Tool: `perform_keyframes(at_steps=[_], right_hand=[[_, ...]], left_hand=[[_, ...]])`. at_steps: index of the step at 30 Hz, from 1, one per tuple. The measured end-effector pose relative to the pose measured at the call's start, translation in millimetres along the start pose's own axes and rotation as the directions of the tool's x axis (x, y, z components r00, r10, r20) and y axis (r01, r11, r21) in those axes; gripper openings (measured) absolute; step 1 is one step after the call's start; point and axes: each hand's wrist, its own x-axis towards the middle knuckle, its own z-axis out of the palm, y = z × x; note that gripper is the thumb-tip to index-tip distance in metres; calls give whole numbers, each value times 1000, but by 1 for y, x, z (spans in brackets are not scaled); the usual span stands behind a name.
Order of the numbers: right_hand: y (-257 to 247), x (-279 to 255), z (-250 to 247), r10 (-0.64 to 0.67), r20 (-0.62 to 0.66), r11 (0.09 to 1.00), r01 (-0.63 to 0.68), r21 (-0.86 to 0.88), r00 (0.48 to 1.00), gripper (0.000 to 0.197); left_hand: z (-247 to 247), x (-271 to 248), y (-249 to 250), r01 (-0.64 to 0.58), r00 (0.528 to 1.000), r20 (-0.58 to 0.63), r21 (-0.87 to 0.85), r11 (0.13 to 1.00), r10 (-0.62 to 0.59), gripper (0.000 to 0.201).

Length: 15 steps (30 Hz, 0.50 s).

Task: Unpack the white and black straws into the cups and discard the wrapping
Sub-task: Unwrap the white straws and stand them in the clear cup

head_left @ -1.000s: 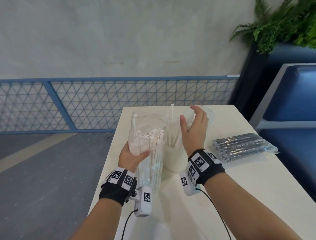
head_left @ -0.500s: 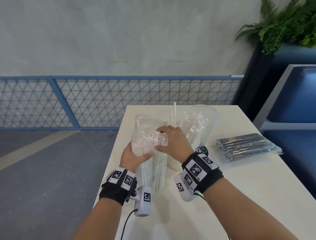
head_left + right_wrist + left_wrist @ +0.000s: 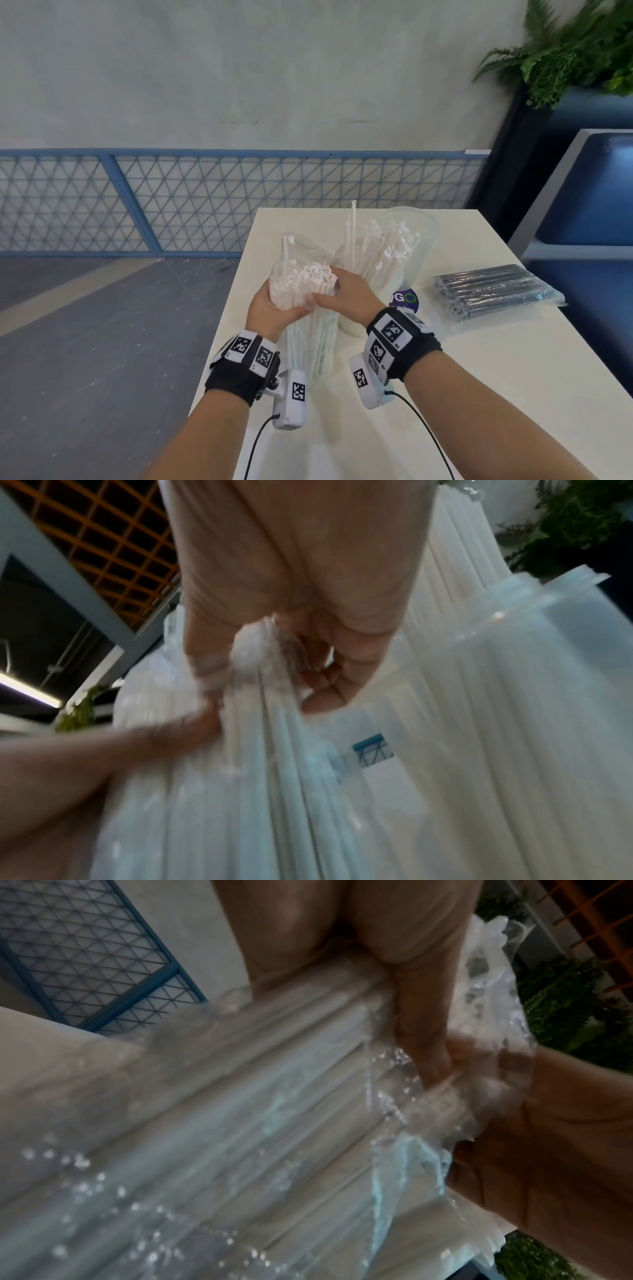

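Note:
An upright clear plastic bag of white straws (image 3: 305,308) stands on the white table (image 3: 496,377) near its left edge. My left hand (image 3: 274,310) grips the bag from the left, below its open top. My right hand (image 3: 337,296) grips the bag's right side, pinching wrapping and straws together (image 3: 253,653). Just behind stands a clear cup (image 3: 416,246) holding several white straws (image 3: 383,250). A sealed pack of black straws (image 3: 493,294) lies flat to the right. In the left wrist view the straws (image 3: 260,1123) run diagonally under crinkled film.
The table's left edge drops to a grey floor (image 3: 102,342). A blue mesh railing (image 3: 205,202) runs behind the table. A blue seat (image 3: 589,205) and a potted fern (image 3: 575,48) are at the right. A small label (image 3: 404,298) lies by the cup.
My right hand came away from the cup and moved left onto the bag, where it now grips the top. The left hand stayed on the bag.

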Motion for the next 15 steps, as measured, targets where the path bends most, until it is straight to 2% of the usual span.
perform_keyframes(at_steps=[5, 8, 13, 15], right_hand=[[4, -9, 11, -1, -109, 996, 10, 86, 994, 53], [5, -14, 17, 13, -175, 993, 8, 119, 984, 46], [-2, -20, 16, 103, -334, 978, -34, 206, 937, 35], [-11, -20, 7, 114, -390, 956, 6, 295, 914, 26]], left_hand=[[2, -1, 0, -6, 1000, 14, 9, 1000, 6, 59], [3, -1, -1, 5, 1000, 23, 18, 1000, -5, 54], [4, -1, -1, 10, 1000, 15, 62, 998, -11, 58], [5, -1, -2, 1, 1000, 13, 105, 994, -2, 61]])
